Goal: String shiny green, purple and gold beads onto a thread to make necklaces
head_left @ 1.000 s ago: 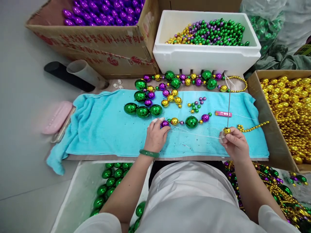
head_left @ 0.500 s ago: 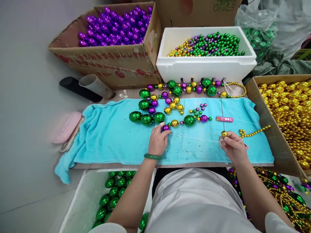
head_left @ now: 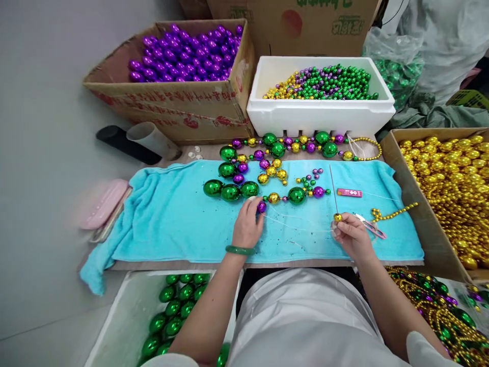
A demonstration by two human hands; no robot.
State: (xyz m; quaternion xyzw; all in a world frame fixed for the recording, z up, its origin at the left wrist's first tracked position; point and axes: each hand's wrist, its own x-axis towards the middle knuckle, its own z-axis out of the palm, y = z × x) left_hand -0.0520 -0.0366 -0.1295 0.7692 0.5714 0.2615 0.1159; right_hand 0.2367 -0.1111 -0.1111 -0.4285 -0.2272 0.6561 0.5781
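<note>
Currently the right hand (head_left: 354, 237) is pinching a gold bead (head_left: 338, 217) whose needle (head_left: 333, 189) is pointing toward the tabletop's (head_left: 211, 151) far edge, while leftward the left hand (head_left: 246, 225) is gripping a purple bead (head_left: 262, 207).

A black cylinder (head_left: 128, 146) is just beside a translucent tube (head_left: 154, 141)

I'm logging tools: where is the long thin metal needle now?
Right of centre in the head view, the needle rises from a shiny round gold bead in the right hand, left of the small rectangular pink packet.
</note>
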